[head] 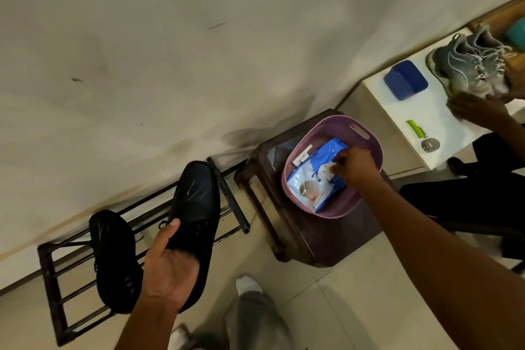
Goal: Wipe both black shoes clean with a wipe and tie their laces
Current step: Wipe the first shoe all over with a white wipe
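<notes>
My left hand (170, 270) grips one black shoe (196, 207) by its heel end and holds it above the metal rack, toe pointing away. The second black shoe (113, 258) lies on the rack (54, 293) to the left, laces loose. My right hand (355, 166) reaches into the purple basket (366, 136) and pinches a white wipe (326, 172) sticking out of the blue wipes pack (315, 187).
The basket stands on a dark brown plastic stool (298, 241). At right, a white table (443, 111) carries a blue box, grey sneakers (468, 65), a green item and a tape roll; another person's hand (474, 108) rests there. My feet are below.
</notes>
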